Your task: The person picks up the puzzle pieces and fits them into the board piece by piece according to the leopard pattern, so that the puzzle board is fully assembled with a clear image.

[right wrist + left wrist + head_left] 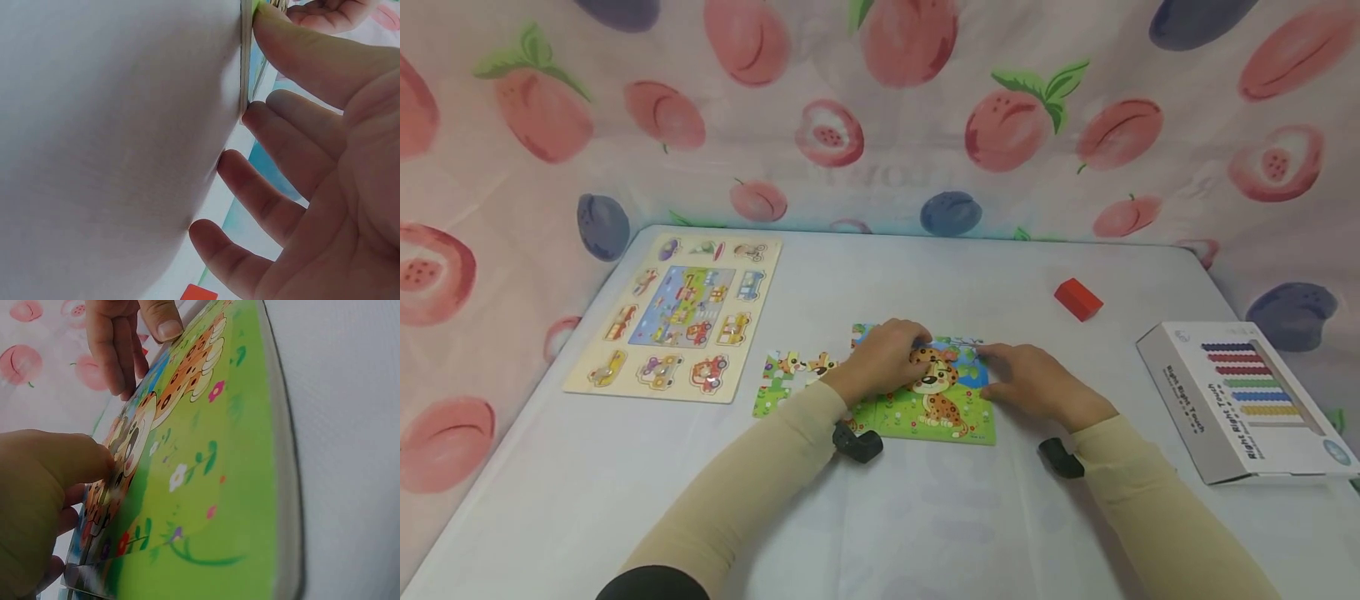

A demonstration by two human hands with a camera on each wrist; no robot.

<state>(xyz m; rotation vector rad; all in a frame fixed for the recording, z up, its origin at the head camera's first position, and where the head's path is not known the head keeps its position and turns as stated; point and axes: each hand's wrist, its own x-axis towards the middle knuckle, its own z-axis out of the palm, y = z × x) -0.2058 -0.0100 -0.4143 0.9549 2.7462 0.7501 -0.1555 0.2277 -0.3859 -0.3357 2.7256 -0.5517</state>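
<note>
A jigsaw puzzle (936, 421) with a spotted leopard cub on green grass lies on the table under both hands. My left hand (887, 358) reaches over its upper middle. In the left wrist view the left thumb (87, 459) rests on the leopard's picture, and the other fingers are partly hidden behind it. At the puzzle's right edge is my right hand (1037, 383), fingers spread. Its thumb (300, 53) touches the edge, while the lower fingertips rest on the table. To the left lies a partial jigsaw section (771, 400) with animal faces, partly covered by the left forearm.
A wooden board (597, 333) with vehicle pictures lies at the back left. A red block (1078, 299) sits at the back right. A white box (1183, 408) with rows of coloured beads stands at the right. Patterned cloth (880, 192) hangs behind the table.
</note>
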